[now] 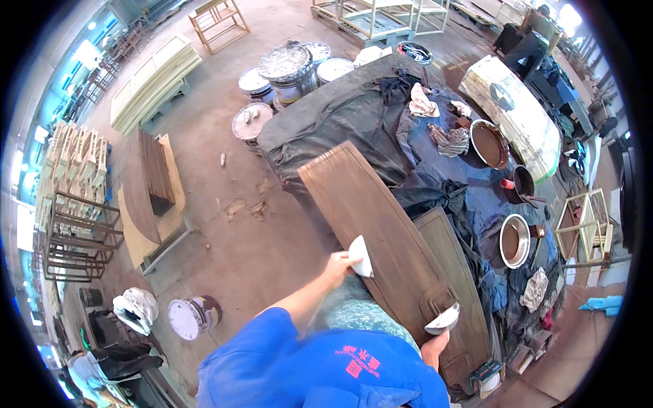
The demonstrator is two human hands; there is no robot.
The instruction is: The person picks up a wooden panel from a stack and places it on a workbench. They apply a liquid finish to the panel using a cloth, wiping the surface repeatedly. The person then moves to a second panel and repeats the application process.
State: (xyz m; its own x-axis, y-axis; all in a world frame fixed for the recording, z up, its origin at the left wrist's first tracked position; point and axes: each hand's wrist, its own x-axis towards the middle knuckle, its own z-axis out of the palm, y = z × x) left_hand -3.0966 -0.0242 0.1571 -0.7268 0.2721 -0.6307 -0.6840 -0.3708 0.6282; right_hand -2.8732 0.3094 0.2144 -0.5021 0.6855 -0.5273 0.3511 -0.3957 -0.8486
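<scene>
A long brown wooden panel with grooved edges lies slanted over the near edge of the dark-covered worktable, a second brown panel beside it. My left hand is closed on a white pad at the left edge of the top panel. My right hand is closed on another white pad at that panel's near right corner, its fingers partly hidden. Along the table's right side stand bowls of brown liquid, with crumpled rags among them.
Paint buckets stand beyond the table, another bucket at my left. Stacked panels, a metal rack and pallets are on the left. Co-workers appear at top right and lower left. A white slab lies right.
</scene>
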